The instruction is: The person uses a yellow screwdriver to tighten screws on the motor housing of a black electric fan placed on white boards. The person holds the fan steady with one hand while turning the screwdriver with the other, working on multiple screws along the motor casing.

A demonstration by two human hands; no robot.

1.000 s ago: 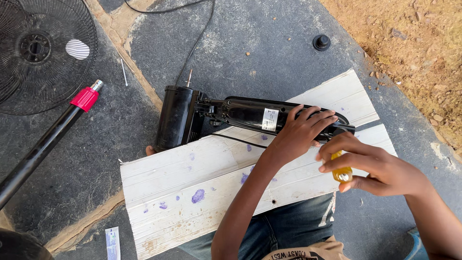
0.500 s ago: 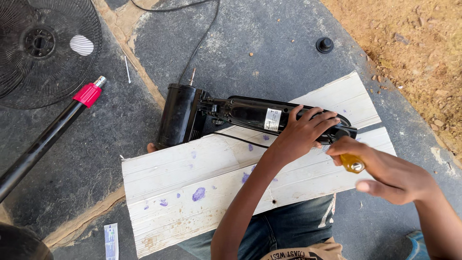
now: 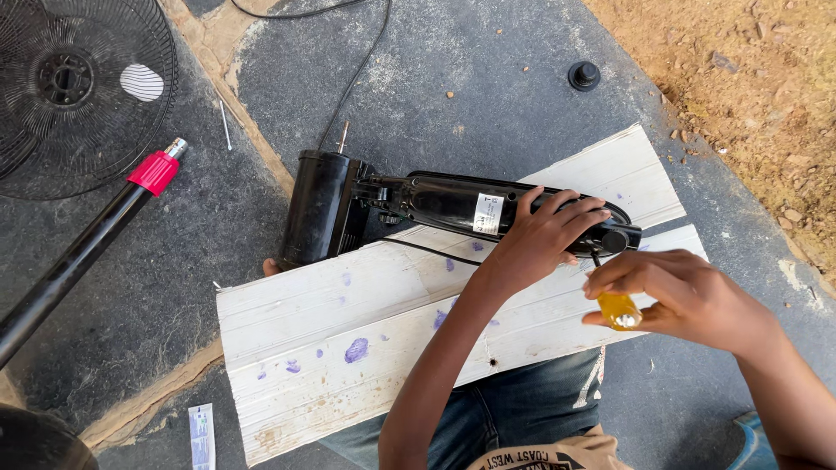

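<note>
On rough grey paving edged by sandy dirt, a ribbed white plank (image 3: 348,331) with purple stains spans the person's lap. The left hand (image 3: 544,235) clasps the glossy black fan motor housing (image 3: 435,204) lying on the plank; the right hand (image 3: 679,296) grips a yellow-handled screwdriver (image 3: 618,309) at its end.

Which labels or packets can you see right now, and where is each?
Sticker: small white rectangle with dark print, on the black fan body, beside the left hand.
Fan grille badge: white oval on the black grille, top left.
Packet: narrow white and blue strip on the ground, bottom left.
</note>
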